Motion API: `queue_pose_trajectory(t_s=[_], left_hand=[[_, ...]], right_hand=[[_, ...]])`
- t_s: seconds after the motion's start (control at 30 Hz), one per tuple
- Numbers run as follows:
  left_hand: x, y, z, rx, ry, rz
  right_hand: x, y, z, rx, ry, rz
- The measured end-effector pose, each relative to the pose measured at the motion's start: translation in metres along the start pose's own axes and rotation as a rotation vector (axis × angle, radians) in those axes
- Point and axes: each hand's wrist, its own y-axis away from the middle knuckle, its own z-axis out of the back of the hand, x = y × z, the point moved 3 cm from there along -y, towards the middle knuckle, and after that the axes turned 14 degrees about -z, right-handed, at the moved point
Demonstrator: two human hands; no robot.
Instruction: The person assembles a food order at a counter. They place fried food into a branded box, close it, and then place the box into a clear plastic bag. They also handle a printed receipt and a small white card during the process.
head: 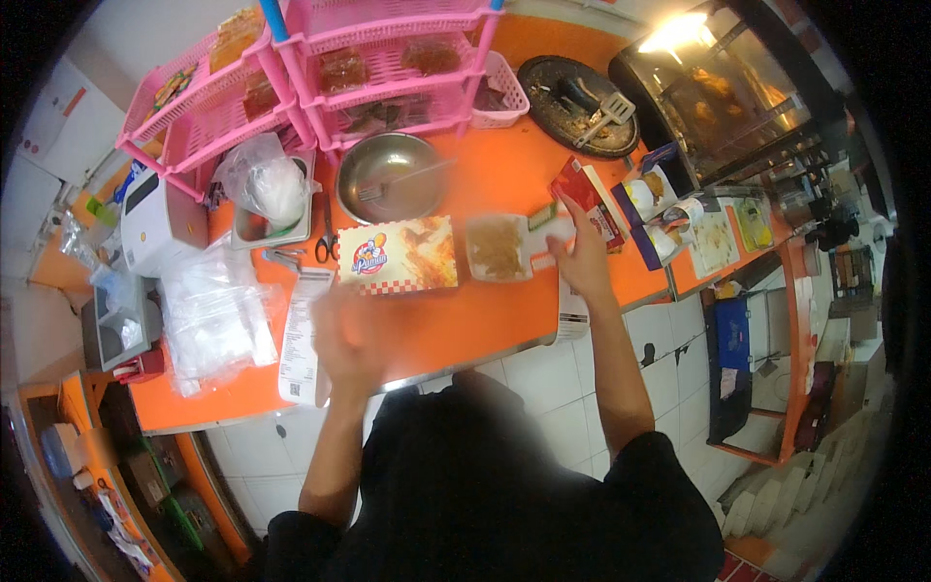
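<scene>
My right hand (578, 251) is over the orange counter (465, 327), its fingers beside small white-and-green packets (544, 216) and the edge of a red packet (589, 207); whether it grips any of them is unclear. Just left of it lies a clear bag or tub of brown food (498, 247). A printed cardboard food box (396, 254), closed, sits at the middle of the counter. My left hand (353, 335) is blurred below the box's left side, near a long paper receipt (297, 349); its fingers cannot be made out clearly.
Behind stand a steel bowl (393, 178), pink plastic racks (393, 94) and a stone mortar (534, 94) with a slotted spatula (614, 113). At left are scissors (325, 244), plastic bags (211, 313) and a white printer-like device (160, 225). Opened food boxes (640, 225) and a lit display case (716, 94) stand right.
</scene>
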Motion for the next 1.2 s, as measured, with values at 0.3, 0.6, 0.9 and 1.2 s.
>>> queue_pose_trajectory(t_s=[0.3,0.6,0.9,1.2], left_hand=[[-0.069,0.048,-0.13,0.651,0.337,-0.093],[-0.055,0.067,-0.118,0.732,0.401,0.065],[-0.052,0.056,-0.08,0.604,0.254,0.198],[-0.018,0.098,-0.11,0.171,0.397,0.858]], right_hand=[[0.046,0.158,0.018,0.333,-0.548,-0.503],[-0.014,0.11,0.011,1.143,-0.68,-0.194],[-0.021,0.109,-0.055,1.013,-0.557,0.183],[-0.05,0.102,-0.088,0.756,-0.712,-0.796]])
